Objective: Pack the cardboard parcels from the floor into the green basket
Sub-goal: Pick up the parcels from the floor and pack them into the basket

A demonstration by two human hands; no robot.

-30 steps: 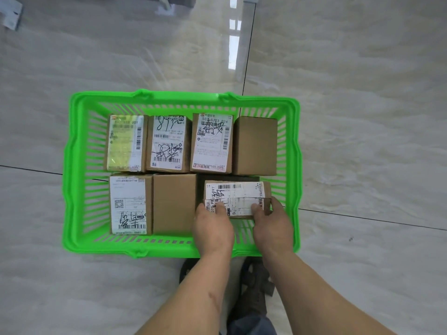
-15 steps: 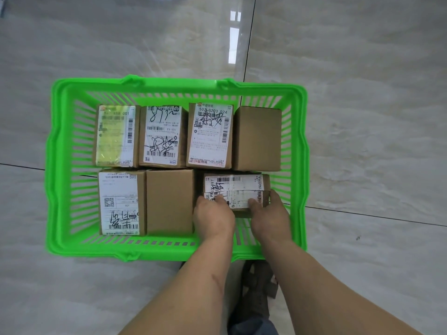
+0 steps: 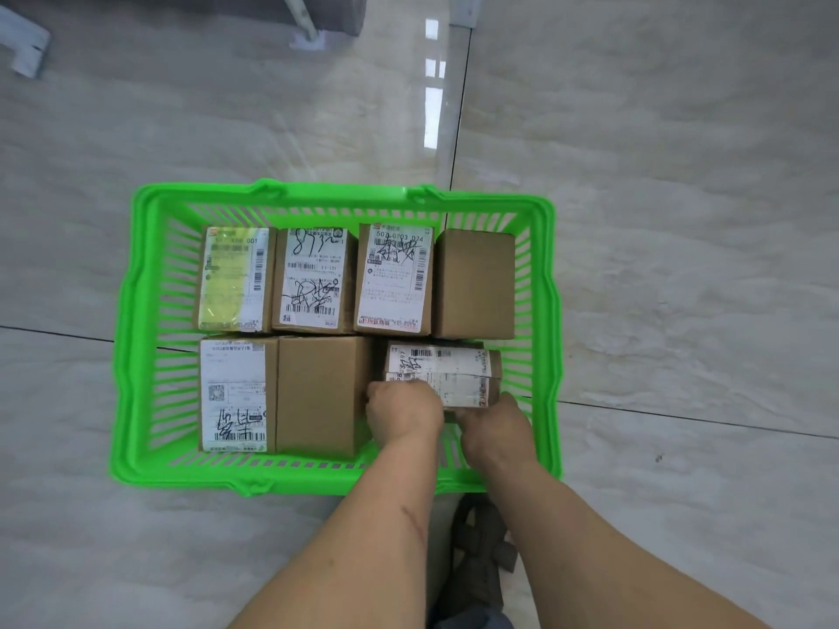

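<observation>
The green basket [image 3: 136,356] stands on the floor and holds several cardboard parcels in two rows. The far row has three labelled parcels [image 3: 313,279] and one plain parcel [image 3: 474,283]. The near row has a labelled parcel [image 3: 236,392], a plain parcel [image 3: 318,392] and, at the near right, a sideways labelled parcel [image 3: 454,370]. My left hand [image 3: 404,413] grips the near left edge of that sideways parcel. My right hand [image 3: 495,424] holds its near right corner, fingers hidden beneath it.
Glossy beige tiled floor [image 3: 681,220] surrounds the basket. A white bracket [image 3: 22,52] lies at the far left and a grey furniture base [image 3: 313,15] at the far top. My sandalled foot [image 3: 481,551] shows below the basket between my forearms.
The sideways parcel has sunk lower into the near right of the basket, with both hands following it down. The camera view has shifted, so the basket sits differently in frame.
</observation>
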